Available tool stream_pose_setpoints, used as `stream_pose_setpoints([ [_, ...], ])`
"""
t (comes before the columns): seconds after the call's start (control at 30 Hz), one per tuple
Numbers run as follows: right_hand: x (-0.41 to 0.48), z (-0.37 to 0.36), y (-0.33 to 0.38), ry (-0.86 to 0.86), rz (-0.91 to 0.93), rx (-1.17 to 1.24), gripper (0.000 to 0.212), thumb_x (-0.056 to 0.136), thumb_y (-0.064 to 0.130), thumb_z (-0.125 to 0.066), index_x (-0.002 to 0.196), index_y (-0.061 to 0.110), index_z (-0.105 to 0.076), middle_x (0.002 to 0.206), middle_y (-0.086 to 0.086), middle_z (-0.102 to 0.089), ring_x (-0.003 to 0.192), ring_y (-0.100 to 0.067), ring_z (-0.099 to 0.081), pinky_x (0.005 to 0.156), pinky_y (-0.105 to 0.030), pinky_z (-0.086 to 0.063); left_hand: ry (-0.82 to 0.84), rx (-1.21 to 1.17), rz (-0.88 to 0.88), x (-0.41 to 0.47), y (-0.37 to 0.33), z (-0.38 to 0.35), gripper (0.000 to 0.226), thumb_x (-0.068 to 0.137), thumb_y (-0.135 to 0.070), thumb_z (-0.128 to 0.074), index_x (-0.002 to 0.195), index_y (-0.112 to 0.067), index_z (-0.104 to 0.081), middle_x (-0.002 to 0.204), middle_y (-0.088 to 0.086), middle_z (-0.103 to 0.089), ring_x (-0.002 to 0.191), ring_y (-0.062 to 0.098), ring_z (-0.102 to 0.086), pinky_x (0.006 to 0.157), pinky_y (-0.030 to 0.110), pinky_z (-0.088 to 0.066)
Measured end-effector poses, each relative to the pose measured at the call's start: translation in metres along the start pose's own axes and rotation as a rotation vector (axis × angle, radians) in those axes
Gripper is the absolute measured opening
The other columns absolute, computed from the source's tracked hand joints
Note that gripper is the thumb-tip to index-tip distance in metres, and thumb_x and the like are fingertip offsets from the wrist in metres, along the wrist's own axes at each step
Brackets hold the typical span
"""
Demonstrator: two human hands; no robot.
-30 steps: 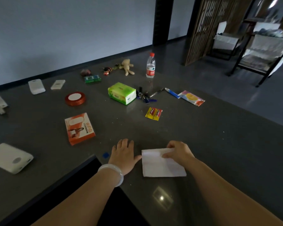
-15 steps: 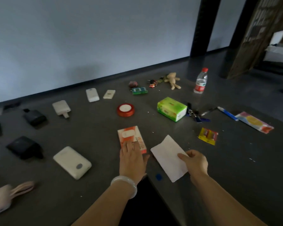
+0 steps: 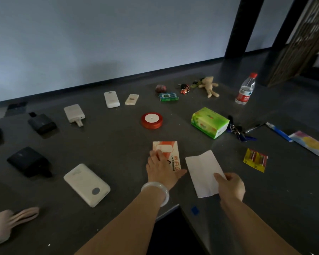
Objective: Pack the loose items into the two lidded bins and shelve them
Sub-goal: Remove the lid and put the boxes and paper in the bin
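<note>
place: dim bare room | cues: dark table (image 3: 118, 144), plain wall (image 3: 99, 43), lattice screen (image 3: 302, 39)

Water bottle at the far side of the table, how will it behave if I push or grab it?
The water bottle stands upright, tall and narrow, so a push near its top would probably tip it. Once down, its round body would likely roll. The clear plastic looks thin and may dent if squeezed.

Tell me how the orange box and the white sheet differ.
The orange box is printed; the white sheet is plain. The box is thick, the sheet thin. The left hand rests flat fingers on the box; the right hand pinches the sheet's edge. Both are rectangular, side by side.
</note>
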State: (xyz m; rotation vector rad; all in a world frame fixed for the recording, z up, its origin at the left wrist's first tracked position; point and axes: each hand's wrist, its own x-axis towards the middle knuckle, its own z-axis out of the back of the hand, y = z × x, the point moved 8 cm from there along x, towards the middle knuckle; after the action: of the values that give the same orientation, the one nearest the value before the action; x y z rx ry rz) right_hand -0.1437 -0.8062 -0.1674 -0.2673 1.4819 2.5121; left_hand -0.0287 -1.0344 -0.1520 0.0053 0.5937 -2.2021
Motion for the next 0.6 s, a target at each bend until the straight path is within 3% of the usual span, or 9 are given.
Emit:
stream_pose_setpoints([
  [0.13,-0.001,0.002,0.001,-0.001,0.015,0.007,0.015,0.089,0.023,-0.065,0.096,0.013,-0.056,0.095,-0.007,-0.057,0.082,-0.023,-0.053,0.064,-0.034,-0.042,0.065,0.026,-0.126,0.005,0.006,0.001,0.123,0.065,-0.077,-0.065,0.153,-0.024,0.002,0.161,0.007,-0.002,0.147,0.032,-0.006,0.117,0.052,-0.012],
  [0.2,-0.001,0.002,0.002,-0.006,0.006,0.001,0.016,0.090,0.023,-0.065,0.098,0.013,-0.056,0.096,-0.006,-0.056,0.084,-0.023,-0.052,0.067,-0.035,-0.043,0.092,-0.016,-0.086,0.008,0.010,0.003,0.126,0.062,-0.080,-0.065,0.153,-0.026,0.004,0.161,0.005,-0.003,0.148,0.032,-0.006,0.117,0.053,-0.011],
  [0.3,-0.002,0.001,0.001,-0.014,-0.021,0.020,0.016,0.090,0.024,-0.065,0.099,0.015,-0.055,0.097,-0.005,-0.055,0.084,-0.022,-0.052,0.069,-0.036,-0.046,0.073,-0.008,0.031,0.006,0.009,0.006,0.133,0.059,-0.084,-0.063,0.153,-0.019,0.005,0.159,0.010,-0.011,0.146,0.035,-0.013,0.116,0.051,-0.016],
  [0.43,0.000,0.006,-0.001,-0.024,-0.037,0.048,0.017,0.089,0.023,-0.067,0.101,0.016,-0.057,0.098,-0.003,-0.056,0.085,-0.020,-0.053,0.067,-0.034,-0.044,0.014,0.081,0.126,0.002,0.004,0.009,0.131,0.061,-0.080,-0.066,0.152,-0.007,-0.007,0.153,0.016,-0.024,0.141,0.034,-0.025,0.114,0.046,-0.026],
  [0.6,0.004,0.035,-0.006,-0.085,-0.059,0.123,0.017,0.086,0.022,-0.070,0.101,0.018,-0.063,0.097,0.000,-0.059,0.083,-0.018,-0.053,0.054,-0.025,-0.036,0.023,0.071,0.037,0.002,-0.011,0.012,0.120,0.067,-0.064,-0.075,0.150,-0.004,-0.012,0.149,0.017,-0.027,0.139,0.034,-0.027,0.112,0.045,-0.028],
])
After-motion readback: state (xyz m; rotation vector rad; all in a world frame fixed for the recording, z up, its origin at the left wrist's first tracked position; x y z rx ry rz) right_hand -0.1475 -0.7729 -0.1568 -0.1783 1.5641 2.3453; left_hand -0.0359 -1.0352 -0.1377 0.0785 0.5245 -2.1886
